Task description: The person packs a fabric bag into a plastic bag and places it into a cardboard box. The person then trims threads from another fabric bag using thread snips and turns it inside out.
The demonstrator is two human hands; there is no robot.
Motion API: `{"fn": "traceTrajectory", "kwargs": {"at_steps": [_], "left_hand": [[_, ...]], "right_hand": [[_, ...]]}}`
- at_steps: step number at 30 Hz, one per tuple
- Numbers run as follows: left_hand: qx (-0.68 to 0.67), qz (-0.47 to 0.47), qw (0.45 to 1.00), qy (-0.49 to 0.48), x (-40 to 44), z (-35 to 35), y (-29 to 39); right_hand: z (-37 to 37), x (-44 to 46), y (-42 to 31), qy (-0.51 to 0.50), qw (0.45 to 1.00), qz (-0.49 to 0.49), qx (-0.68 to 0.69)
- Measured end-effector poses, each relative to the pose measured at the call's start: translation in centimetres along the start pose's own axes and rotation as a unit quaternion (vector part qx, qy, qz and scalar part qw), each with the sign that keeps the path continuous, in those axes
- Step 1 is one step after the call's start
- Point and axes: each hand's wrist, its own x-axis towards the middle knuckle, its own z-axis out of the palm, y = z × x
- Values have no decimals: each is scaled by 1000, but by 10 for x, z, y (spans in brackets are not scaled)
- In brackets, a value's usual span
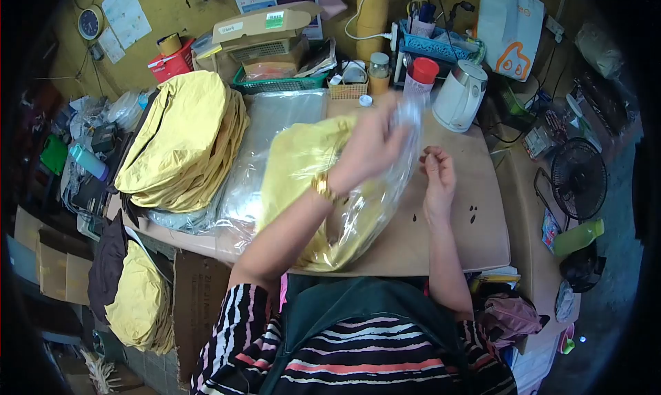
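A yellow fabric piece [303, 154] lies inside a clear plastic bag [375, 219] on the table in front of me. My left hand [368, 150], with a gold-coloured band at the wrist, reaches across the bag. Its fingers are closed on the bunched plastic near the bag's upper right end, slightly blurred. Just right of the bag, my right hand [438, 178] is raised over the table with fingertips drawn together; whether anything thin is between them I cannot make out. Left of the bag lie flat clear plastic bags [286, 116] and a tall pile of yellow fabric pieces [182, 137].
Along the back stand a green basket [275, 85], a red-lidded container [421, 75] and a white kettle [460, 95]. A black fan [578, 178] is at right. More yellow pieces [138, 295] hang below the table's left side, beside a cardboard box [200, 305].
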Motion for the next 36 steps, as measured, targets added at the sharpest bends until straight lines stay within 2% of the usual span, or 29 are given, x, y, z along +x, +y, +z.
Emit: {"fn": "traceTrajectory", "kwargs": {"at_steps": [1,2,3,5,6,7,8,9,10,11,13,14,15,16,17,18,19,21,23,24,25,26,27,28,30,31,34,35,36], "left_hand": [[-87,110,983,114,26,0,-3],[-182,123,960,172,45,-19,31],[-259,69,948,170,56,-47,62],[-384,98,907,141,61,-80,90],[-351,95,916,170,58,-91,85],[-318,92,922,200,54,-102,78],[-282,89,927,230,49,-113,71],[-246,88,930,260,45,-125,62],[-227,86,931,274,34,-135,43],[-208,83,931,289,23,-144,25],[-170,-153,906,356,-34,-147,-61],[-74,-150,935,311,-69,-143,-94],[117,-202,936,264,-103,-135,-108],[-34,-298,929,215,-131,-135,-126],[-161,-404,883,176,-158,-136,-143],[-137,-396,896,150,-180,-147,-179],[-136,-391,895,166,-174,-149,-175],[-140,-398,891,171,-155,-155,-170],[-71,-391,909,126,-126,-146,-155],[3,-371,924,90,-110,-133,-145],[64,-363,930,-7,-97,-123,-147],[95,-360,927,-50,-94,-125,-165],[125,-354,922,-93,-91,-126,-182],[30,-347,937,-30,-97,-131,-222],[-64,-338,938,39,-98,-145,-214],[-223,-384,896,-1,-87,-157,-154],[-203,-499,840,57,-97,-140,-174],[-101,-466,868,-141,-100,-139,-181],[-47,-446,862,-237,-100,-138,-179]], "right_hand": [[-22,3,33,-50,996,70,-29],[-27,-5,52,-79,982,166,43],[-31,-20,63,-103,952,263,114],[-19,-51,69,-170,894,379,170],[-17,-56,53,-237,849,420,218],[-18,-55,63,-319,736,403,442],[-19,-50,75,-379,571,356,635],[-21,-41,66,-380,571,354,636],[-27,-30,45,-252,774,368,449],[-34,-23,21,-100,905,349,222],[-56,-12,-25,-31,955,287,71],[-85,-4,-27,-86,956,281,-15],[-115,4,-29,-138,947,271,-100],[-139,14,-32,-136,948,269,-100],[-159,22,-34,-158,896,191,-368],[-167,25,-35,-166,771,100,-607],[-152,29,-42,-167,770,102,-608],[-103,45,-47,-179,820,-11,-543],[-58,57,-7,-220,863,10,-455],[-43,55,23,-235,819,-18,-523],[-31,55,50,-247,769,-48,-588],[-24,53,69,-255,769,-54,-583],[-21,45,85,-242,737,-49,-630],[-19,38,99,-227,701,-44,-675],[-28,38,115,-206,702,-80,-678],[-29,39,116,-202,698,-71,-683],[-30,36,120,-202,692,-60,-691],[-30,38,120,-200,687,-64,-696],[-31,39,119,-204,686,-65,-695]]}}
